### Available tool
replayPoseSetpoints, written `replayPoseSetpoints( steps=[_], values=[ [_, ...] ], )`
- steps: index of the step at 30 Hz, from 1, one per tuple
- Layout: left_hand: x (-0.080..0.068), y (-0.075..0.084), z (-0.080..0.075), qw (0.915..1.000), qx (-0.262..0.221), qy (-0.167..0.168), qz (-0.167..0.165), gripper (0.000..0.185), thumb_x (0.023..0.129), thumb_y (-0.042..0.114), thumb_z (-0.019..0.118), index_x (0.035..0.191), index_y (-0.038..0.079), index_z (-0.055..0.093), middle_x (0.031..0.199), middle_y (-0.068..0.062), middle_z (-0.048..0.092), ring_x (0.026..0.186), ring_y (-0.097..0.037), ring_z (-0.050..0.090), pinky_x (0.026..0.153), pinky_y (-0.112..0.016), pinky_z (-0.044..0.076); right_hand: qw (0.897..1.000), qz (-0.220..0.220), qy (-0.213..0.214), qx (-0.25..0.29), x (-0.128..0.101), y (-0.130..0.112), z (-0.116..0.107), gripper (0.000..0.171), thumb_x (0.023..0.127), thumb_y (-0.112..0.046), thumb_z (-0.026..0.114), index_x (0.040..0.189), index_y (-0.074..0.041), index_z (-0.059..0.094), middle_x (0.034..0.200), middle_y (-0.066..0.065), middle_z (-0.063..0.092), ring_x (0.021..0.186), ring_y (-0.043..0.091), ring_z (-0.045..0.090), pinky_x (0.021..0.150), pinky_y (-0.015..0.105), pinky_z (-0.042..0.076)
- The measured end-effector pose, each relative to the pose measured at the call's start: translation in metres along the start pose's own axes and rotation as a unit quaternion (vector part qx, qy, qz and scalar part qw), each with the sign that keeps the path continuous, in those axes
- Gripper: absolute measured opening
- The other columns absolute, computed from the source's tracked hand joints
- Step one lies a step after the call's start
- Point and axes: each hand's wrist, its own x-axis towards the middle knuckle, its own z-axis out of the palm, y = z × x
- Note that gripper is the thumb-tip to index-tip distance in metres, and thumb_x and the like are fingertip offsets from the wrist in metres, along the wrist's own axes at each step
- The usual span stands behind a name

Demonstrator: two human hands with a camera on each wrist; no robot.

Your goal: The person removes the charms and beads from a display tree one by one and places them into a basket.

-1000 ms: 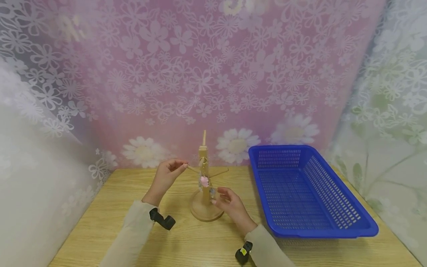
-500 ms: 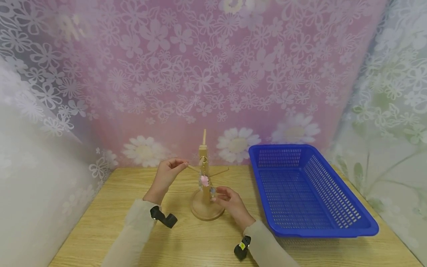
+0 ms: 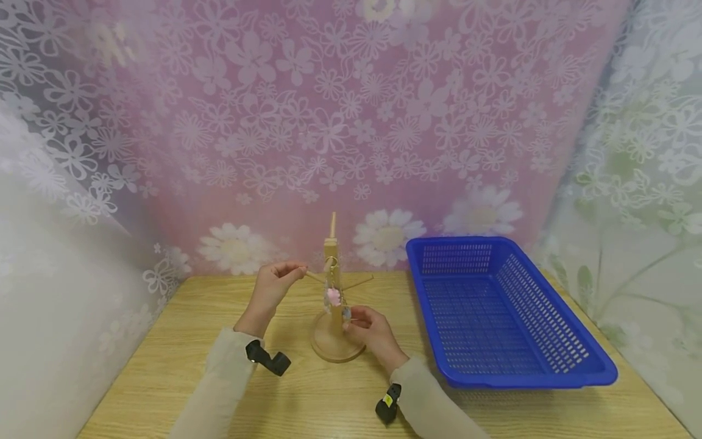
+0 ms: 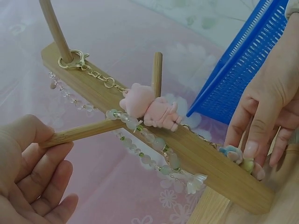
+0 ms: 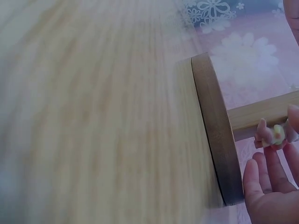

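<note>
- While the bead chain (image 4: 140,135) hangs from its gold clasp (image 4: 71,59) on the top peg (image 4: 56,29) and drapes down the post of the stand (image 3: 332,292), a downward tug would probably jam the clasp against the peg rather than free it.
- The pink charm (image 4: 149,108) lies against the post just by the back peg (image 4: 157,73); the chain could catch there if it is drawn sideways.
- The right hand (image 3: 368,332) has its fingertips (image 4: 250,154) curled on the chain's lower end, pinching the small blue and yellow charms (image 4: 238,156) against the post; a loose pinch might let them slip and swing.
- The left hand (image 3: 272,286) pinches the tip of the side peg (image 4: 81,132) between thumb and curled fingers, steadying the stand; if that hold slackens, the tall post could tip on its round base (image 5: 217,140).
- The thin pegs look easy to bend or loosen under a hard pull.
- The stand sits mid-bench (image 3: 307,396), between both hands.
- A blue basket (image 3: 548,372) lies to the right, near the stand but apart from it; nothing shows inside it.
- Flowered sheets (image 3: 351,122) wall in the back and sides.
- Nothing stands between the stand and the basket; only the pegs themselves hinder the chain.
</note>
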Motion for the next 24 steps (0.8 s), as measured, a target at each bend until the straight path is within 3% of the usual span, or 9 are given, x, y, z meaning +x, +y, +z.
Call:
replayPoseSetpoints(
  steps=[9, 19, 24],
  values=[
    [-0.002, 0.000, 0.001, 1.0000, -0.004, 0.009, -0.001, 0.022, 0.089, 0.014, 0.066, 0.102, -0.003, 0.070, 0.095, -0.003, 0.069, 0.086, -0.011, 0.060, 0.095, -0.042, 0.042, 1.000, 0.008, 0.003, 0.009, 0.003, -0.001, 0.005, 0.035, 0.085, -0.006, 0.069, 0.116, 0.007, 0.059, 0.104, 0.016, 0.063, 0.088, 0.015, 0.061, 0.077, 0.024, 0.051],
    [-0.001, -0.003, 0.002, 0.9998, -0.005, 0.016, -0.008, 0.024, 0.089, 0.013, 0.065, 0.104, -0.006, 0.069, 0.089, 0.002, 0.068, 0.086, -0.011, 0.060, 0.092, -0.037, 0.044, 1.000, -0.007, 0.007, -0.009, -0.018, -0.033, 0.000, 0.027, 0.085, -0.004, 0.068, 0.108, 0.009, 0.062, 0.098, 0.016, 0.064, 0.083, 0.014, 0.061, 0.071, 0.022, 0.050],
    [-0.001, -0.003, 0.003, 0.9998, -0.008, 0.017, -0.007, 0.027, 0.089, 0.013, 0.065, 0.106, -0.008, 0.067, 0.090, 0.004, 0.068, 0.085, -0.010, 0.060, 0.092, -0.037, 0.044, 1.000, -0.008, 0.009, 0.008, -0.024, -0.041, -0.003, 0.026, 0.083, -0.002, 0.069, 0.103, 0.012, 0.062, 0.093, 0.014, 0.065, 0.079, 0.013, 0.059, 0.069, 0.021, 0.050]
  ],
)
